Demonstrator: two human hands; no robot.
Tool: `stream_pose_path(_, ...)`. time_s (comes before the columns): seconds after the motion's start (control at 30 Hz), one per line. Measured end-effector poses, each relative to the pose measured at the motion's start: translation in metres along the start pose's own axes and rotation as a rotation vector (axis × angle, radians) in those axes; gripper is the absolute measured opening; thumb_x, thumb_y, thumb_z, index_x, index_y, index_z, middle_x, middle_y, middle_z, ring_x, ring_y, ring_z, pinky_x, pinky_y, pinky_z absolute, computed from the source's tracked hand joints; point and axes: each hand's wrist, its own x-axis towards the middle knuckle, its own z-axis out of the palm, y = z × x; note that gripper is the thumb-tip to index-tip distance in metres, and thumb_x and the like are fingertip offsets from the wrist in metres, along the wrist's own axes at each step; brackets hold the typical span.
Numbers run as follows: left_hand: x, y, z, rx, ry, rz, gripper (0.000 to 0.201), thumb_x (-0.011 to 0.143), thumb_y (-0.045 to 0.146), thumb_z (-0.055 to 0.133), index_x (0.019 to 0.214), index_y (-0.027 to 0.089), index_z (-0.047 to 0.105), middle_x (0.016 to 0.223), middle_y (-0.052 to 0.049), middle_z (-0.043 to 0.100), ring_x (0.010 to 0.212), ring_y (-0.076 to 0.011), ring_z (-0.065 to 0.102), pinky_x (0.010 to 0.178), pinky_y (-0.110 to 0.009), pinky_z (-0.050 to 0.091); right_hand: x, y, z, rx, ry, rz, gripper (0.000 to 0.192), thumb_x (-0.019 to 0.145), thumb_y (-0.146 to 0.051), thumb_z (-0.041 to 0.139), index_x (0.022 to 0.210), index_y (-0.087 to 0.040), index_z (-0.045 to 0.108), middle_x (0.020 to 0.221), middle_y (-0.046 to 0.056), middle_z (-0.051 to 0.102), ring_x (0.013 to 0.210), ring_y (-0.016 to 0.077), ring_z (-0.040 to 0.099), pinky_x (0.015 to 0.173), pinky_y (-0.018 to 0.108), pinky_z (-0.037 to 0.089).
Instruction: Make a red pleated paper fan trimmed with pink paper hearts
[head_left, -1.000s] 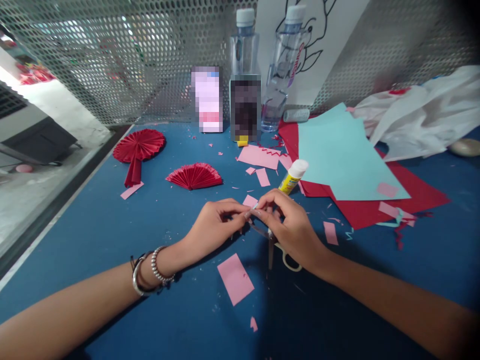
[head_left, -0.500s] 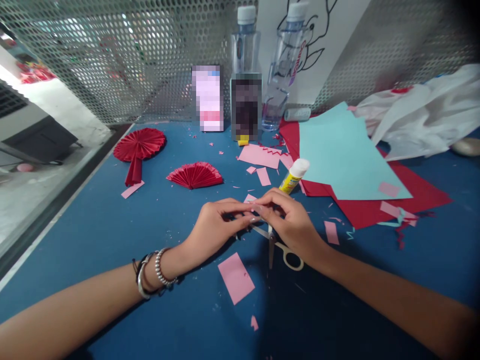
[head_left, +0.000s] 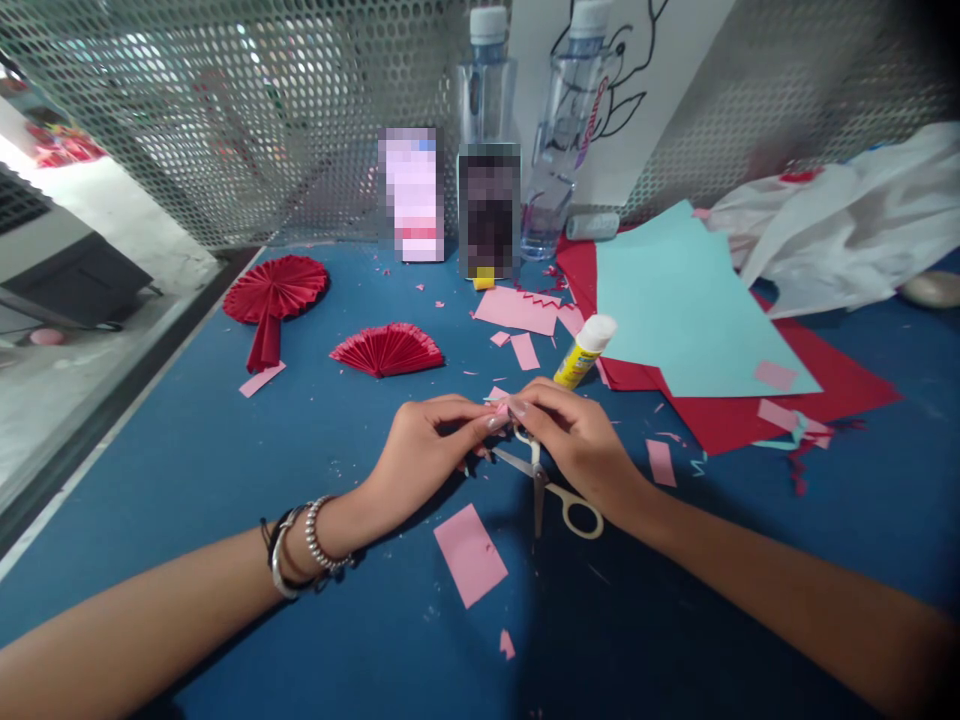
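Note:
Fingertips of my left hand (head_left: 431,445) and my right hand (head_left: 574,430) meet over the middle of the blue table, both pinching a small piece of pink paper (head_left: 503,407). Most of that piece is hidden by the fingers. Spread scissors (head_left: 538,478) with cream handles lie just below my right hand, which covers part of them. Behind that hand stands a yellow glue stick (head_left: 576,364) with a white cap, slightly tilted. Nearer to me lies a pink paper rectangle (head_left: 471,556). Beyond my left hand is a pleated red paper fan (head_left: 388,350).
A round red paper fan (head_left: 276,290) with a handle lies at the left. Teal paper (head_left: 697,310) rests on red sheets (head_left: 832,370) at the right, near a white plastic bag (head_left: 847,220). Two phones (head_left: 489,210) and two water bottles (head_left: 559,150) stand at the back. Paper scraps are scattered about.
My fingertips have shifted slightly on the pink paper, and a bit more of it shows between them. The left thumb has moved a little upward and left. The surroundings are otherwise the same.

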Motion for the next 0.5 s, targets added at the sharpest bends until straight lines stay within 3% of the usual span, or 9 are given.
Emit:
stream_pose_path(0.13,0.0015,0.0001,0.0007,-0.029,-0.02,0.004,0.02,0.079,0.031,0.061,0.082,0.014,0.07,0.072,-0.003,0.063,0.054,-0.0071,0.054,0.042,-0.014,0.04,-0.0002,-0.0001,-0.0005,0.011,0.016,0.004,0.027,0.087,-0.037,0.047,0.071,-0.019,0.06,0.073,0.0,0.053,0.071,0.0134,0.05,0.06,0.026,0.038)
stream_pose_path(0.37,0.0019,-0.0019,-0.0009,-0.032,-0.055,0.05,0.015,0.08,0.024,0.06,0.084,0.014,0.071,0.074,-0.002,0.062,0.052,-0.005,0.051,0.044,-0.014,0.038,-0.0018,-0.0008,-0.001,0.059,-0.001,0.019,0.011,0.082,-0.028,0.058,0.087,-0.023,0.066,0.084,-0.001,0.059,0.076,0.0127,0.054,0.063,0.025,0.039)
stream_pose_path(0.5,0.0021,-0.0034,-0.0015,-0.021,-0.069,0.069,0.015,0.08,0.024,0.061,0.084,0.014,0.071,0.07,-0.001,0.061,0.054,-0.006,0.052,0.047,-0.015,0.039,-0.0009,-0.0009,-0.0014,0.06,0.011,0.015,0.008,0.08,-0.029,0.06,0.08,-0.022,0.065,0.077,-0.002,0.058,0.071,0.0113,0.052,0.061,0.024,0.038)
